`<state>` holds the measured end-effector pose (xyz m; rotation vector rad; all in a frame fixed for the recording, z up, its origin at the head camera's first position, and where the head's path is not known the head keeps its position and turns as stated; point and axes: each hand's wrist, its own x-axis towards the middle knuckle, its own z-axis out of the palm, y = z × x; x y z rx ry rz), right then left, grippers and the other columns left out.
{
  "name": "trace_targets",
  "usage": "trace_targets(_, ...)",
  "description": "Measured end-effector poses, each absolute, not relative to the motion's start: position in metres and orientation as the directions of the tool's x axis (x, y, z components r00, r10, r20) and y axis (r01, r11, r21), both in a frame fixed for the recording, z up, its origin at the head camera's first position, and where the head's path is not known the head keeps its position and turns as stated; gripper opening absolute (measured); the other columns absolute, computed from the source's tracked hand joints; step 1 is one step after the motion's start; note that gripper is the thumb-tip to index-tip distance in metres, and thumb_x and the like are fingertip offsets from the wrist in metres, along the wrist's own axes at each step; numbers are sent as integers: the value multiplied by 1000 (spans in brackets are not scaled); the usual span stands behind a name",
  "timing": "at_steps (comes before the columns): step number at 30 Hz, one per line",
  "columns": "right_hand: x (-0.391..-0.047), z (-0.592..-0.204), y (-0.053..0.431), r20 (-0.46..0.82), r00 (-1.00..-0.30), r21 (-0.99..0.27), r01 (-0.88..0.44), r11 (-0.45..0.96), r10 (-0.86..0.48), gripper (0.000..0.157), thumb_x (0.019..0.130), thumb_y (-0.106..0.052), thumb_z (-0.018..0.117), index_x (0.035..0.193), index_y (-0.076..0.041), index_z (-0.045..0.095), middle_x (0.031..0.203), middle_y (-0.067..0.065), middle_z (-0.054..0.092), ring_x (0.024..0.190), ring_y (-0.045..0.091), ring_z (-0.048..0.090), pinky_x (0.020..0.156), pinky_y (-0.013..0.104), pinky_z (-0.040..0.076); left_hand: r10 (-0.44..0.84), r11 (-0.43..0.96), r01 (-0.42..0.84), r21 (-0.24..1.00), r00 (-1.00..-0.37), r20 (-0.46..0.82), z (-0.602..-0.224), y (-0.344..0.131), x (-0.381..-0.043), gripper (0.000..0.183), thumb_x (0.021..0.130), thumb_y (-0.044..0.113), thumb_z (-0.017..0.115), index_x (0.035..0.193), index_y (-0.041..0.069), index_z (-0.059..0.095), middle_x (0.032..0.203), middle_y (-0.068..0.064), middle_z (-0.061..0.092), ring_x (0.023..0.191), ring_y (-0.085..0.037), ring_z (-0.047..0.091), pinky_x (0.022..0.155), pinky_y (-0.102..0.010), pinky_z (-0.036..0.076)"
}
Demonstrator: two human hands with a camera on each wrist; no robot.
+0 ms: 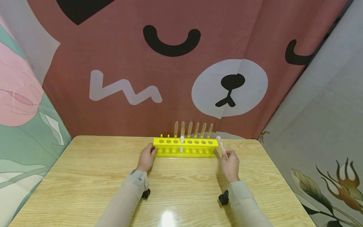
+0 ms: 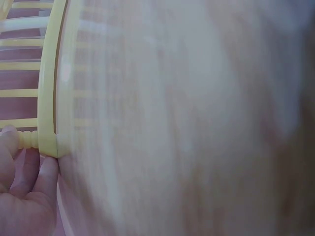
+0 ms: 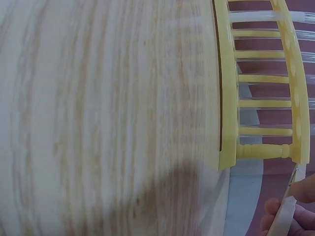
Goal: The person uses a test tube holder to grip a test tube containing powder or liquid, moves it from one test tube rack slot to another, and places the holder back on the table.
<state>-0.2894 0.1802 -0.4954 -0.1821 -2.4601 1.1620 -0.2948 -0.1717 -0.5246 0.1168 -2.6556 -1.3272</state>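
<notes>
A yellow test tube rack (image 1: 185, 155) stands lengthwise near the back of the table. Its left end post (image 2: 28, 140) is between the fingers and thumb of my left hand (image 1: 146, 157). My right hand (image 1: 230, 164), just off the rack's right end, pinches a pale wooden test tube clamp (image 1: 221, 145); its top end points up and left, close by the rack's corner. One test tube with white contents (image 1: 181, 149) sits upright in a middle hole of the rack. Behind it, several clear test tubes (image 1: 197, 128) stand upside down on the back pegs.
The light wood-grain table (image 1: 181, 189) runs up to a printed bear curtain (image 1: 127, 119) right behind the rack. Patterned cloth also hangs along both sides. Two bare pegs (image 1: 165, 136) show at the rack's left back. A black wrist device (image 1: 224, 198) hangs under the right sleeve.
</notes>
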Motion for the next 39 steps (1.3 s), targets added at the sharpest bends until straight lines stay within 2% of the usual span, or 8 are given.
trace_targets(5,-290,-496,180,263,-921,-761,-14,649,288,20,100,-3,57,112,13,59,94,26,64,81,37,61,67,42,49,-144,603,16,797,-981,128,-525,-172,-294,19,105,17,57,119,3,59,112,-18,68,105,-34,62,94,-50,52)
trace_targets(11,-288,-499,180,220,-935,-753,18,658,277,20,101,-5,55,112,12,57,96,29,63,84,40,63,70,51,52,-136,606,52,794,-977,167,-524,-172,-292,14,104,14,58,113,3,60,108,-18,69,102,-35,64,91,-50,53)
trace_targets(23,-285,-502,184,233,-937,-730,7,683,260,17,97,0,54,106,14,57,91,31,63,82,45,63,72,57,51,-133,593,51,804,-978,160,-524,-171,-291,15,105,14,57,114,3,60,110,-18,69,104,-35,63,93,-50,52)
trace_targets(39,-285,-510,189,209,-943,-699,39,714,257,19,93,-1,55,103,14,60,91,30,61,83,46,62,74,57,51,-135,604,57,795,-976,172,-527,-174,-294,13,105,15,57,112,4,59,104,-16,68,98,-32,63,89,-49,53)
